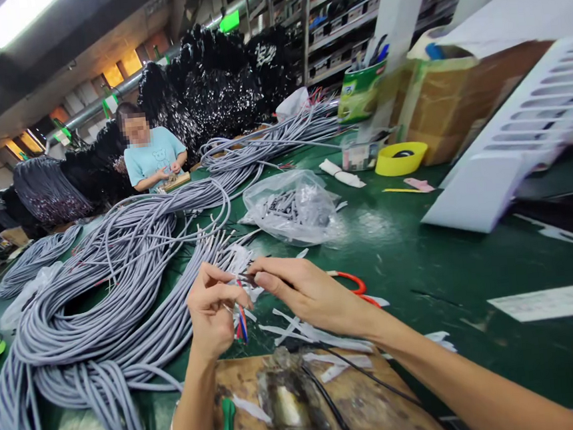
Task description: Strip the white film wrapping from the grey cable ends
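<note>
In the middle of the head view my two hands meet above the green table. My left hand [214, 308] is closed in a pinch, and thin coloured wires [242, 324], red, blue and white, hang down beside its fingers. My right hand [306, 293] pinches a small dark piece [248, 278] that reaches toward the left fingertips; its exact kind is too small to make out. Cut white strips [301, 331] lie beneath the hands. Red-handled scissors [355, 282] lie partly hidden behind my right hand.
Long bundles of grey cable [119, 256] cover the left side. A clear plastic bag [293, 208] of small dark parts lies ahead. In front stands a stained wooden board [368, 408] with a metal device [290, 405]. A yellow tape roll [402, 158] sits right; a co-worker [153, 153] sits opposite.
</note>
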Available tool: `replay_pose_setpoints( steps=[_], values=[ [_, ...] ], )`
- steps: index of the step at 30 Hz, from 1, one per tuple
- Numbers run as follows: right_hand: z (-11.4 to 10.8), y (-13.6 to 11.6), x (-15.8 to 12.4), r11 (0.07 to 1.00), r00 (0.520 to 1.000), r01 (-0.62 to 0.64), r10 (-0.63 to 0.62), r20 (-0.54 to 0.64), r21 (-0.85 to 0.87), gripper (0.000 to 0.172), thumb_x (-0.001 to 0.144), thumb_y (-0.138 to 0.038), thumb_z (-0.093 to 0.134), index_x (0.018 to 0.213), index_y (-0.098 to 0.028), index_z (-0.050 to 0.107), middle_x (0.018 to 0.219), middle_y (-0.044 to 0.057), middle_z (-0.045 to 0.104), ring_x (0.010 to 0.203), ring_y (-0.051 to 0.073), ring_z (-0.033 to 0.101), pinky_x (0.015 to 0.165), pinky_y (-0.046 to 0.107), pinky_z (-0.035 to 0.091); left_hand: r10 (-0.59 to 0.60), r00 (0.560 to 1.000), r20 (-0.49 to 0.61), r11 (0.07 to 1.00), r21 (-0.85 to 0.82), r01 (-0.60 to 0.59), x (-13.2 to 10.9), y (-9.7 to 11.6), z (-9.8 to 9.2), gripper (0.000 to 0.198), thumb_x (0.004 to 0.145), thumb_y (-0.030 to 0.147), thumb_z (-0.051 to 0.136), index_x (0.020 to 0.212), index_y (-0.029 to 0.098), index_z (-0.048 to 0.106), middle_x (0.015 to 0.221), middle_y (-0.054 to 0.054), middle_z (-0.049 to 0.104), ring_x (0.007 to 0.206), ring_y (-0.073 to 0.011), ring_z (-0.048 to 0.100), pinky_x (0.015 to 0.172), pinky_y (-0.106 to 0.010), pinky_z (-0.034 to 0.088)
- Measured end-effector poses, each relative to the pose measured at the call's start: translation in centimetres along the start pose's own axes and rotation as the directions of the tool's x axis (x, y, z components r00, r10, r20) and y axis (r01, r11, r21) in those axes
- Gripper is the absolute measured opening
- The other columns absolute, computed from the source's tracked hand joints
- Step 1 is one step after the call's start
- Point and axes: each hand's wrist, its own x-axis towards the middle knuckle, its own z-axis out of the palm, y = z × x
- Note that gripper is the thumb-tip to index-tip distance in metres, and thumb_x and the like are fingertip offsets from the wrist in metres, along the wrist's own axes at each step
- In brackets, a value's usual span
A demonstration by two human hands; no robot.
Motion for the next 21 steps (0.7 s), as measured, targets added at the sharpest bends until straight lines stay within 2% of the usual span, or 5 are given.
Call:
replay_pose_setpoints(
  steps=[3, 7, 13, 18, 21],
  values=[
    [-0.41, 0.0, 0.11, 1.0, 1.0, -0.001, 0.001, 0.003, 0.014, 0.052, 0.09, -0.052, 0.024, 0.07, -0.017, 0.057, 0.063, 0.003, 0.059, 0.055, 0.012, 0.048, 0.054, 0.024, 0.037, 0.016, 1.0, 0.005, 1.0, 0.011, -0.016, -0.1, -0.11, -0.03, 0.029, 0.077, 0.036, 0.059, 0.051, 0.024, 0.067, 0.06, -0.004, 0.048, 0.067, -0.0178, 0.046, 0.061, -0.028, 0.035],
    [-0.34, -0.07, 0.12, 0.998, 0.999, 0.041, -0.041, 0.01, 0.056, 0.053, 0.09, -0.052, 0.026, 0.07, -0.017, 0.06, 0.068, 0.004, 0.063, 0.06, 0.013, 0.053, 0.06, 0.024, 0.04, 0.025, 0.998, 0.055, 0.999, 0.037, -0.027, -0.23, -0.39, 0.0, 0.027, 0.078, 0.027, 0.056, 0.054, 0.023, 0.069, 0.063, -0.004, 0.049, 0.065, -0.0167, 0.045, 0.059, -0.028, 0.035],
    [-0.12, -0.2, 0.09, 0.999, 0.998, 0.041, -0.04, -0.043, 0.022, 0.05, 0.088, -0.053, 0.03, 0.072, -0.017, 0.061, 0.068, 0.005, 0.063, 0.061, 0.013, 0.054, 0.061, 0.024, 0.039, 0.001, 0.996, 0.087, 0.999, 0.04, -0.005, -0.28, -0.45, 0.17, 0.029, 0.074, 0.012, 0.05, 0.056, 0.024, 0.07, 0.061, -0.004, 0.048, 0.067, -0.0175, 0.046, 0.058, -0.027, 0.036],
    [-0.63, -0.3, 0.03, 0.997, 0.998, 0.032, -0.029, -0.047, 0.073, 0.053, 0.087, -0.055, 0.03, 0.059, -0.017, 0.055, 0.051, -0.002, 0.047, 0.048, 0.009, 0.039, 0.05, 0.022, 0.033, -0.022, 0.996, 0.085, 1.0, 0.015, 0.021, -0.17, -0.09, 0.14, 0.032, 0.069, 0.004, 0.049, 0.059, 0.025, 0.071, 0.065, -0.003, 0.05, 0.063, -0.0149, 0.046, 0.057, -0.025, 0.037],
    [-0.99, 0.39, 0.22, 0.999, 0.995, -0.042, 0.044, -0.089, 0.028, 0.05, 0.087, -0.052, 0.029, 0.058, -0.017, 0.052, 0.05, -0.003, 0.043, 0.047, 0.009, 0.036, 0.049, 0.022, 0.03, -0.024, 0.998, 0.058, 0.999, -0.021, 0.025, -0.06, -0.07, 0.11, 0.028, 0.073, 0.009, 0.052, 0.062, 0.025, 0.072, 0.063, -0.004, 0.053, 0.066, -0.0155, 0.05, 0.059, -0.025, 0.039]
  ],
)
